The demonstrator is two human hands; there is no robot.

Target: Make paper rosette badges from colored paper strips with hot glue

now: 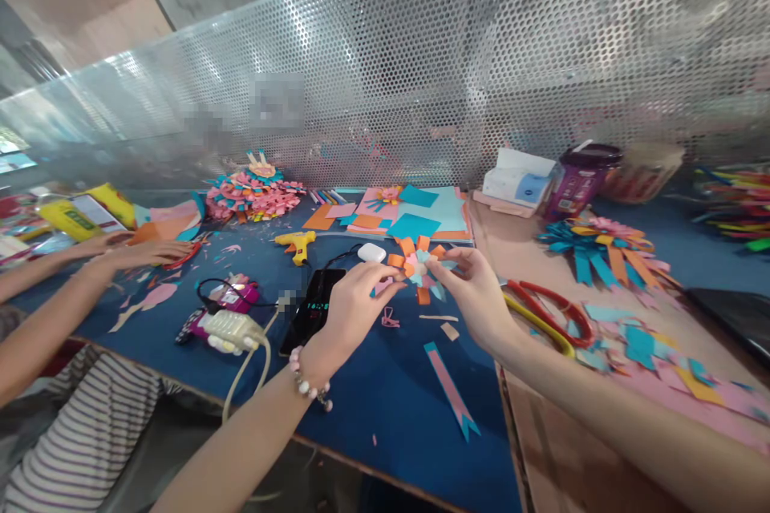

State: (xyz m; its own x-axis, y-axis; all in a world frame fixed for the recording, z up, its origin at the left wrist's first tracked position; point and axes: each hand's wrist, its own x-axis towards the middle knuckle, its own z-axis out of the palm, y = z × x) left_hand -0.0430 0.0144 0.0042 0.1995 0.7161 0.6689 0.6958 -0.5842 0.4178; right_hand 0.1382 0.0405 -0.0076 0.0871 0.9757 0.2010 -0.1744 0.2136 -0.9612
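Note:
Between my two hands is a paper flower [423, 266] with looped orange petals and pink and pale blue parts at its middle. My left hand [361, 288], with a beaded bracelet on its wrist, pinches the flower's left side. On the other side, the fingers of my right hand [472, 284] are closed on its right edge. Below the flower lies a pink and blue paper ribbon [452, 391] with a notched end. Small paper scraps [449, 330] and a curled pink strip [390, 318] rest on the blue table [385, 409].
A yellow glue gun [296, 245], a black phone [313, 309] and a power strip [234, 330] with cords are at left. Red-handled scissors [557, 309] lie right. Behind are paper sheets [448, 208] and a perforated metal panel [397, 80]. A co-worker's hands [144, 252] are far left.

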